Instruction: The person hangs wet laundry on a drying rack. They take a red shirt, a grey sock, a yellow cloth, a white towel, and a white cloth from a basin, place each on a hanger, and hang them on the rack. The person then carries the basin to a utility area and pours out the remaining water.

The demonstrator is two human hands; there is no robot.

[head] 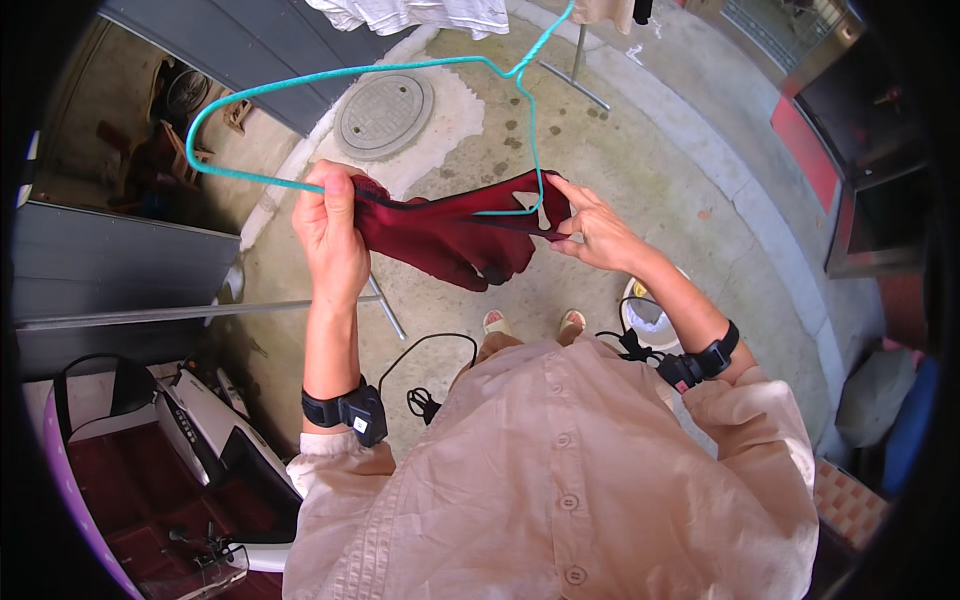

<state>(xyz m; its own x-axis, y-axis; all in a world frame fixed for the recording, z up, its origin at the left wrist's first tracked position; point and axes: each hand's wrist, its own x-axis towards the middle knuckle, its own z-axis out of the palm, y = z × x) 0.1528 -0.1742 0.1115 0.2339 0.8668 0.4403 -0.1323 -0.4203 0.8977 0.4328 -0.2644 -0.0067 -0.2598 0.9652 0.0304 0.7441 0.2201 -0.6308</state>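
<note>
A teal wire clothes hanger hangs in front of me, its hook running up out of the picture. My left hand grips the hanger's lower wire together with one end of a dark red garment with black edging. At the garment's other end, my right hand pinches the edge between thumb and fingers. The hanger's right corner passes inside an opening of the cloth there, and part of the lower wire is hidden behind fabric. From between my hands the rest of the garment droops in loose folds.
White laundry hangs at the top. A metal rack foot and a second rack leg stand on the concrete. A round manhole cover lies beyond. A bucket is by my right forearm; a scooter stands lower left.
</note>
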